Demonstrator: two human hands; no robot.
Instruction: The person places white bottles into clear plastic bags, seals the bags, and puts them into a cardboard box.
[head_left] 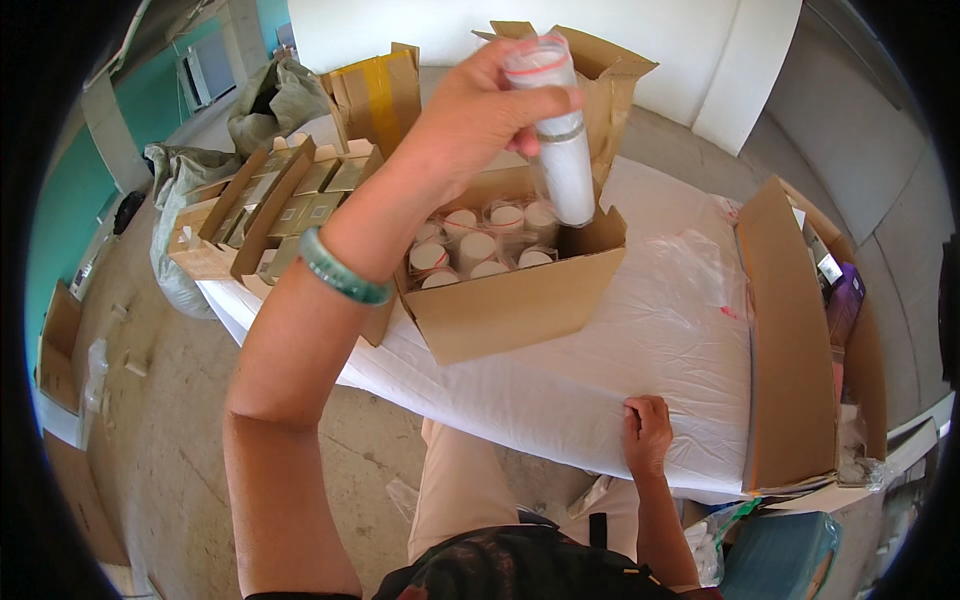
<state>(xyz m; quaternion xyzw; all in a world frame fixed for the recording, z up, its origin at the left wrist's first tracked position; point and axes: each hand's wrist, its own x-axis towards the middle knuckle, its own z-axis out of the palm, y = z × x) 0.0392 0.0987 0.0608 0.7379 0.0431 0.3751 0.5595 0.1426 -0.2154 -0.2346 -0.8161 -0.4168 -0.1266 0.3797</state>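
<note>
My left hand (490,100) is raised over an open cardboard box (520,310), its fingers closed round a white cylindrical bottle (565,170). The bottle sits in a clear zip bag with a red strip at its top and hangs slightly tilted above the box's right part. Inside the box, several similar white cylinders (477,250) stand upright in clear bags. Low on the right, my right hand (648,435) rests at the near edge of the white-covered table (560,390). Its fingers are curled in, and nothing shows in them.
Boxes of small gold-coloured cartons (300,210) stand at the left, with a taped carton (380,95) behind them. A clear plastic bag (695,265) lies on the cloth. Along the right edge stands a long open cardboard box (795,340) with mixed packages inside.
</note>
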